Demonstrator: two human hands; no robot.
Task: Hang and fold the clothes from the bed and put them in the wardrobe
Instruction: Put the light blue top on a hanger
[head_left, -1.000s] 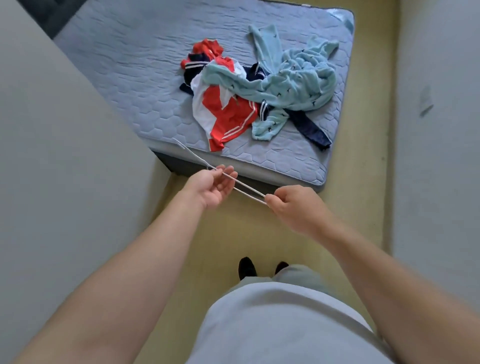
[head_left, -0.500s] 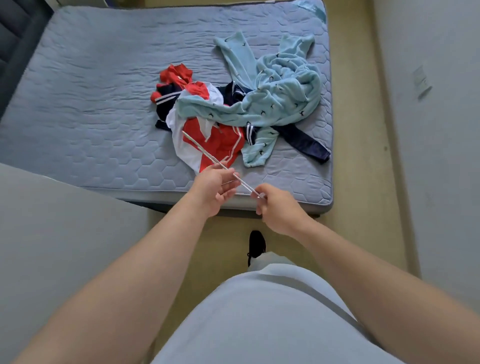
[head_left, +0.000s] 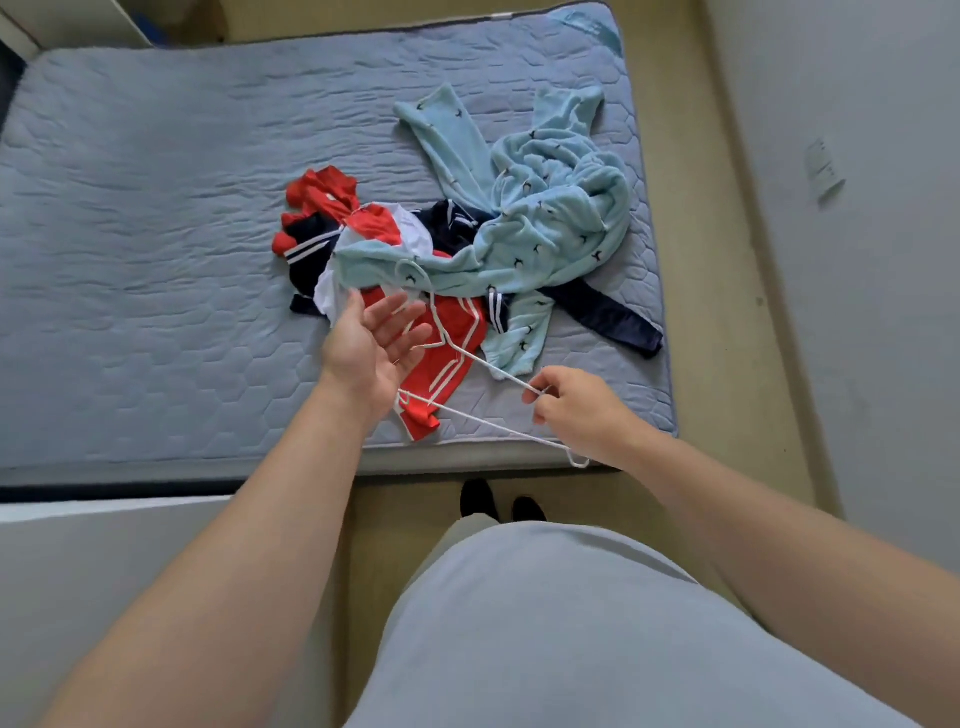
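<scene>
A heap of clothes lies on the grey-blue mattress (head_left: 156, 260): a light blue fleece garment (head_left: 550, 218) on top, a red and white jersey (head_left: 447, 343) under it and a dark navy piece (head_left: 608, 317) sticking out to the right. My right hand (head_left: 576, 410) pinches a thin white wire hanger (head_left: 467, 358) by one arm, above the near edge of the bed. The hanger's hook points away over the clothes. My left hand (head_left: 369, 348) hovers over the jersey with its fingers spread, palm up, beside the hanger's other arm.
A pale wall (head_left: 857, 260) runs along the right, with a strip of beige floor (head_left: 717, 260) between it and the bed. A light grey flat surface (head_left: 104, 571) fills the lower left. My dark shoes (head_left: 478, 499) stand at the bed's foot.
I have stepped closer to the bed. My left hand has let go of the hanger and spread its fingers; the hanger has swung flat, held by my right hand alone.
</scene>
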